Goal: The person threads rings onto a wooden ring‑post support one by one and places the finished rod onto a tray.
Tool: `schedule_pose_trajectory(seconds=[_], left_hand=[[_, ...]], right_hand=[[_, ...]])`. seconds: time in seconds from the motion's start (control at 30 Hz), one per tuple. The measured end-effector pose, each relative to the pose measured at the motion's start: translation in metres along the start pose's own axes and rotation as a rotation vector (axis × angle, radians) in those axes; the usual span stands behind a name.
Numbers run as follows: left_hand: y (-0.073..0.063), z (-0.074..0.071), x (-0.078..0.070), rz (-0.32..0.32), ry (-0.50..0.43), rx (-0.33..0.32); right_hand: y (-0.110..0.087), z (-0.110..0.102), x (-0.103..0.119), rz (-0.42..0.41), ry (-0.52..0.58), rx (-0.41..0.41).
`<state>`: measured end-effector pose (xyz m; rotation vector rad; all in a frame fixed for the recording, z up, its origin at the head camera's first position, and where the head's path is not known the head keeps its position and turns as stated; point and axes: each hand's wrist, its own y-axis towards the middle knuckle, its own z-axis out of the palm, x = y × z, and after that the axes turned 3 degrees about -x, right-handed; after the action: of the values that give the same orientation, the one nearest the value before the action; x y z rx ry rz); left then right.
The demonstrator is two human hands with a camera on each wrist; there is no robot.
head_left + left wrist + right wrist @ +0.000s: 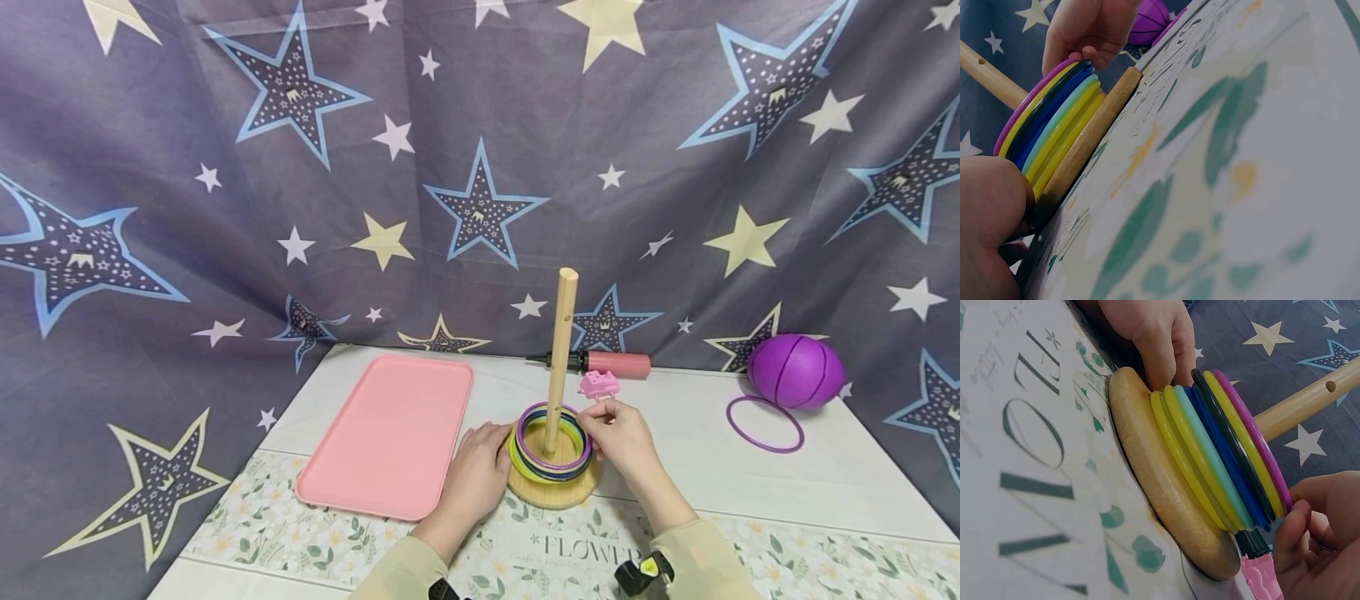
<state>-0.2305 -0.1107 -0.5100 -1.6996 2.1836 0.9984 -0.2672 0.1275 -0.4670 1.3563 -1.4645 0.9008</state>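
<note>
A wooden ring-toss stand (561, 350) has an upright post on a round base (1147, 462). Several plastic rings are stacked around the post, yellow, light green, blue and dark ones, with a purple ring (1254, 437) topmost. My left hand (478, 467) holds the base's left edge, beside the stack; some of its fingertips are hidden. On the other side, my right hand (618, 433) pinches the purple ring's edge between thumb and finger. That ring lies around the post, at the top of the stack.
A pink tray (390, 433) lies on the left. Behind the stand are a red-and-black hand pump (618, 364) and a small pink toy (598, 384). On the right, a purple ball (797, 372) sits near another purple ring (789, 450). A star-patterned cloth (480, 308) hangs behind the table.
</note>
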Motion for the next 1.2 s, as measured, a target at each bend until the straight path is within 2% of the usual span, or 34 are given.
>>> schedule_pose_trajectory(seconds=[0.73, 1.2], left_hand=[[0.0, -0.0001, 0.0003, -0.002, -0.014, -0.007], [-0.0006, 0.0001, 0.0006, -0.01, -0.003, 0.003]], right_hand=[[0.0001, -0.0011, -0.0006, 0.004, 0.009, 0.012], [0.0014, -0.0101, 0.0042, -0.008, 0.053, -0.011]])
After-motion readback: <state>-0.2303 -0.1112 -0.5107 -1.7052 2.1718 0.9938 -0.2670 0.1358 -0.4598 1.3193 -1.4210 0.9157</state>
